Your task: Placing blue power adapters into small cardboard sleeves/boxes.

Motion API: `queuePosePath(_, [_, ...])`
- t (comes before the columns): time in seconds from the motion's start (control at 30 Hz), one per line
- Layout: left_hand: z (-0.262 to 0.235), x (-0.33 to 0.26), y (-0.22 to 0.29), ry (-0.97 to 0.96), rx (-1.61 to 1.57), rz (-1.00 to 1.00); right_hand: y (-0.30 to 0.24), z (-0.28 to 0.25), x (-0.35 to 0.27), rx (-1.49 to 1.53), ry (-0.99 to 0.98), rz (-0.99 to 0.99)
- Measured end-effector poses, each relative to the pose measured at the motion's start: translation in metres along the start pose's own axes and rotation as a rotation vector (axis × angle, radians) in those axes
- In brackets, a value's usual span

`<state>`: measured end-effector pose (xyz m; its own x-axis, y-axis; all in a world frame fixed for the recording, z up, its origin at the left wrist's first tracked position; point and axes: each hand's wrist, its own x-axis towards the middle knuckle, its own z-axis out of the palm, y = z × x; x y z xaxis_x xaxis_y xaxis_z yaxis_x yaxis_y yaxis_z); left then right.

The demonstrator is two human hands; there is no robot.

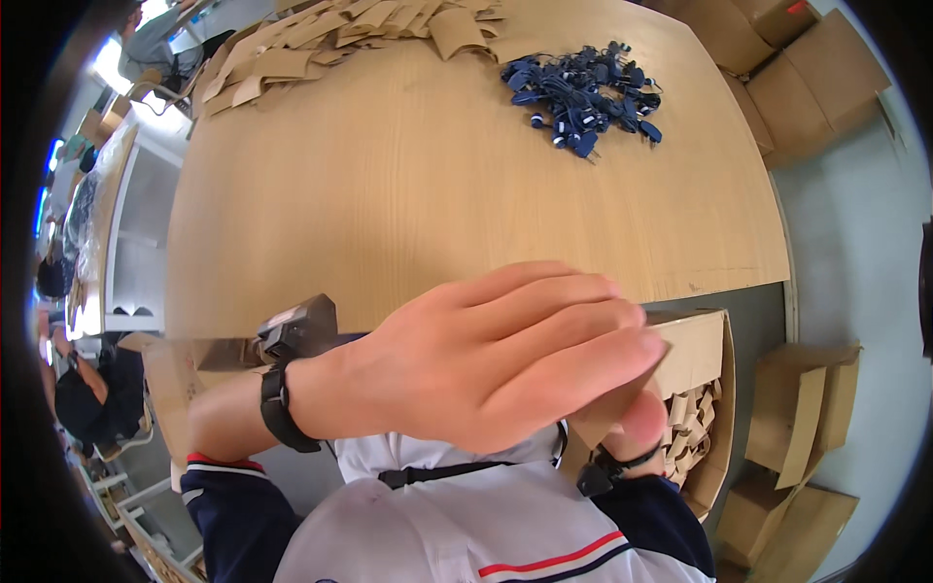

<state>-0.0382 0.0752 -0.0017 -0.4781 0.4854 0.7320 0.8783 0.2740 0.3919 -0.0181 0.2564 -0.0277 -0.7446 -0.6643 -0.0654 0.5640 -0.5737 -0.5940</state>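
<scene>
My left hand (486, 360) reaches across in front of me to the right, palm down, its fingers straight and held together. Beneath its fingers is a small brown cardboard piece (604, 406), pinched between it and my right hand (643, 423). Most of the right hand is hidden behind the left one and the cardboard; only a part near its wrist shows. Both hands are just off the near edge of the wooden table (418, 185). Next to my right wrist stands an open cardboard box (721, 428) with several small folded cardboard pieces (688, 428) in it.
Dark blue cables with plugs (583, 97) lie heaped at the table's far right. Flat cardboard pieces (360, 34) are piled at the far left. Cardboard boxes (802, 78) stand at the upper right, others (792, 418) lower right. Another person (87, 398) sits at the left.
</scene>
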Motion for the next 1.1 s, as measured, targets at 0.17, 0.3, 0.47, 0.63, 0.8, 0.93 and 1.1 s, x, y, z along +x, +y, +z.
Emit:
queuePosePath(0.17, [0.016,0.042,-0.047,-0.052,0.187,0.011,-0.039,-0.053,-0.039,-1.242,0.967,-1.092])
queuePosePath(0.3, [-0.009,0.117,-0.155,-0.349,0.285,-0.311,-0.046,-0.161,-0.197,-1.872,1.653,-1.126])
queuePosePath(0.47, [-0.044,0.119,-0.34,-0.349,0.592,-0.42,0.013,-0.231,-0.246,-1.89,1.624,0.121])
queuePosePath(0.63, [-0.005,0.09,-0.35,-0.401,0.519,-0.497,-0.07,-0.136,-0.149,-1.61,1.334,-0.572])
queuePosePath(0.8, [-0.014,0.035,-0.323,-0.385,0.693,-0.457,-0.122,-0.1,-0.02,-2.047,0.654,-0.348])
queuePosePath(0.93, [-0.02,0.002,-0.3,-0.381,0.632,-0.335,-0.141,-0.145,0.066,-2.261,0.342,-0.581])
queuePosePath(1.1, [-0.06,-0.035,-0.222,-0.406,0.657,-0.306,-0.14,-0.133,0.104,-2.339,0.187,-0.506])
